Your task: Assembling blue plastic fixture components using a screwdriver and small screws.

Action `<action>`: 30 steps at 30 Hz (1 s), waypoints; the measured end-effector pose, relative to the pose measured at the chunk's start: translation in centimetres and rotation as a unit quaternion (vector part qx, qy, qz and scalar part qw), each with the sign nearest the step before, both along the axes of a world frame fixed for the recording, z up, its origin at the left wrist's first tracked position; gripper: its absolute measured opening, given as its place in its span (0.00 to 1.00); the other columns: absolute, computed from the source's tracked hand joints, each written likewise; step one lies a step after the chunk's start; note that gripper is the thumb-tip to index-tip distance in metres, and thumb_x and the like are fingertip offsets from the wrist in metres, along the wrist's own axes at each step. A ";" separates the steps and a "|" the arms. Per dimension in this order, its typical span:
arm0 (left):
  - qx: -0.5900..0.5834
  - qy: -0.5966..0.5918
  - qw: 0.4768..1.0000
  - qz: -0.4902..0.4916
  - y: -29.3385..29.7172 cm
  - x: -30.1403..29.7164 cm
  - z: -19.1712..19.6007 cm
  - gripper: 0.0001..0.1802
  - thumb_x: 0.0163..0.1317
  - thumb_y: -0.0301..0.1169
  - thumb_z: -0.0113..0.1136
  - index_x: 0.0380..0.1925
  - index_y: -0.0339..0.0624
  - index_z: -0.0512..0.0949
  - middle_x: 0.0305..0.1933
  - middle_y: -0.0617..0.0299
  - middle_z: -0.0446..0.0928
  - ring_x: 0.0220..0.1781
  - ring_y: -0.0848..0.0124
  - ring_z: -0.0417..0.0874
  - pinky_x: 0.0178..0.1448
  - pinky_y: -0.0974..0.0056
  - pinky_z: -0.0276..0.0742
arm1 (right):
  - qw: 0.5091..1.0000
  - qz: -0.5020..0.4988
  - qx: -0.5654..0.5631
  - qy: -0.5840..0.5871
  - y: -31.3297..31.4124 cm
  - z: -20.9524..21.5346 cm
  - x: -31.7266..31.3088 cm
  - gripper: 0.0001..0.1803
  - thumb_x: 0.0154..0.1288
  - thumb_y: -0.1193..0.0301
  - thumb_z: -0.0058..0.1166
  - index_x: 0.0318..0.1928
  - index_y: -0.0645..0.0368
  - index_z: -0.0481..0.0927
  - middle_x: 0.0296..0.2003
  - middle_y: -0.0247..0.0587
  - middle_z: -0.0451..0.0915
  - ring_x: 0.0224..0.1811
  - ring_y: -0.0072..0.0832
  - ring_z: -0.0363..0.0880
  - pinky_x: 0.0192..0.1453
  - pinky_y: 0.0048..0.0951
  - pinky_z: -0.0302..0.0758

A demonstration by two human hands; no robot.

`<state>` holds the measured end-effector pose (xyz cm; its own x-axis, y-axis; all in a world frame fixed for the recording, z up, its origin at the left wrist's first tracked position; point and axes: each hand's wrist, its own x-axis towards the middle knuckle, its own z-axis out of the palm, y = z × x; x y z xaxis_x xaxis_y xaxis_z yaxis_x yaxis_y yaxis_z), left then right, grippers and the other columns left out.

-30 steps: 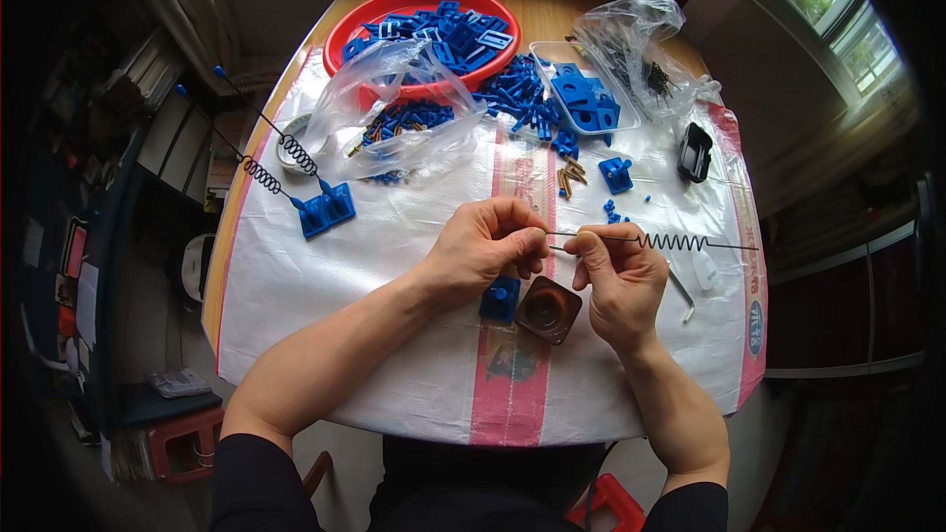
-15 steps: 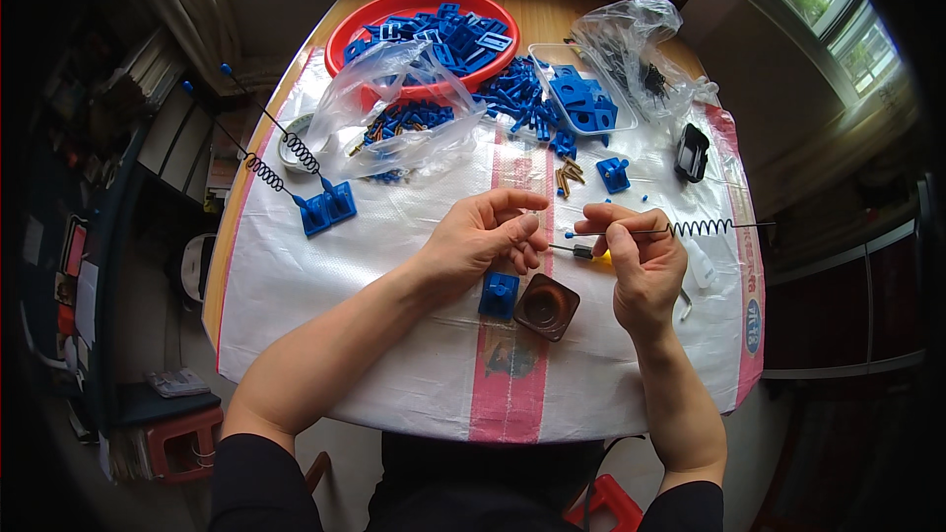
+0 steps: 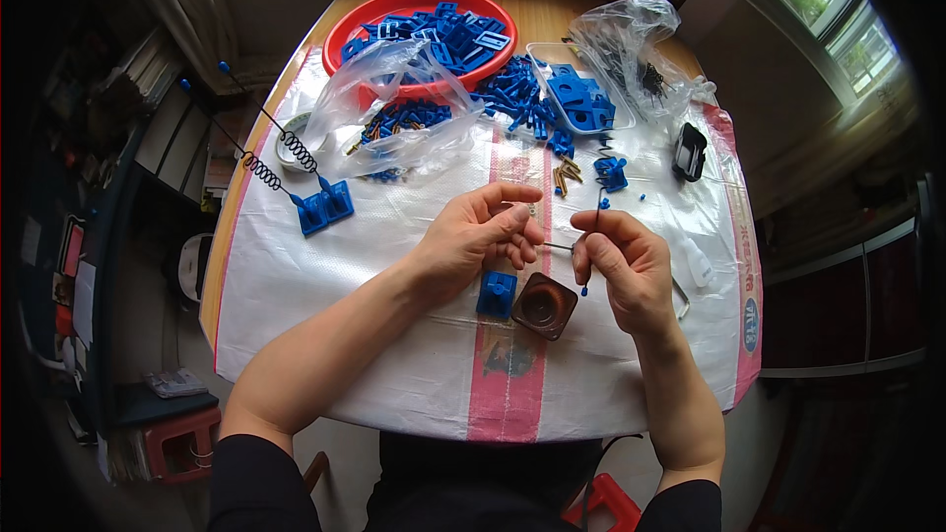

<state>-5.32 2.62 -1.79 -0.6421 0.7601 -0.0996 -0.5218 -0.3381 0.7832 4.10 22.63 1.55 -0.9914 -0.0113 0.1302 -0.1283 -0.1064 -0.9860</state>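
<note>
A black spring wire (image 3: 599,199), blue-tipped at its lower end, stands nearly upright between the pinched fingers of my right hand (image 3: 634,271). Its coiled part reaches toward the back of the table. My left hand (image 3: 478,236) is beside it, fingers curled and thumb close to them; anything they pinch is too small to make out. Between my hands shows a thin metal shaft (image 3: 559,245), its other end hidden behind my right hand. Just below my left hand sit a blue square base (image 3: 496,296) and a brown square dish (image 3: 545,306).
At the back are a red basin (image 3: 337,59) of blue parts, a clear tray (image 3: 631,124), and plastic bags (image 3: 636,25). Brass pins (image 3: 566,177) and a blue base (image 3: 611,174) lie mid-table. Two springs stand in blue bases (image 3: 325,207) at left; a black case (image 3: 691,152) lies right.
My right hand has turned the spring wire from lying sideways to nearly upright, and moved slightly left and down. My left hand has barely shifted.
</note>
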 end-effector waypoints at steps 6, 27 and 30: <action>0.081 -0.018 0.996 0.030 -0.1 -0.4 0.4 0.24 0.74 0.39 0.49 0.62 0.33 0.64 0.40 0.54 0.78 0.38 0.69 0.80 0.45 0.66 0.78 | 0.991 0.080 -0.006 -0.103 0.2 0.7 0.3 0.13 0.69 0.75 0.53 0.50 0.71 0.79 0.27 0.33 0.80 0.24 0.14 0.75 0.27 0.17 0.71; 0.088 -0.016 0.990 0.110 -0.2 -0.8 -0.5 0.16 0.69 0.32 0.58 0.54 0.37 0.74 0.38 0.58 0.79 0.37 0.73 0.79 0.42 0.67 0.74 | 0.991 0.047 -0.044 -0.115 1.5 0.0 -0.6 0.10 0.66 0.75 0.56 0.46 0.66 0.77 0.33 0.38 0.80 0.27 0.18 0.74 0.29 0.19 0.69; 0.091 -0.014 0.989 0.115 -0.3 -0.9 -0.6 0.16 0.68 0.30 0.58 0.53 0.36 0.75 0.38 0.59 0.79 0.36 0.73 0.78 0.41 0.67 0.73 | 0.981 0.002 -0.165 -0.099 1.5 -0.3 -0.9 0.11 0.67 0.74 0.55 0.47 0.66 0.77 0.35 0.42 0.81 0.27 0.19 0.75 0.30 0.21 0.70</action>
<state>-6.23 2.35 -2.35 -0.7995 0.6006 0.0056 -0.4351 -0.5855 0.6840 3.24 24.16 1.29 -0.9977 -0.0050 -0.0679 0.0636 -0.4249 -0.9030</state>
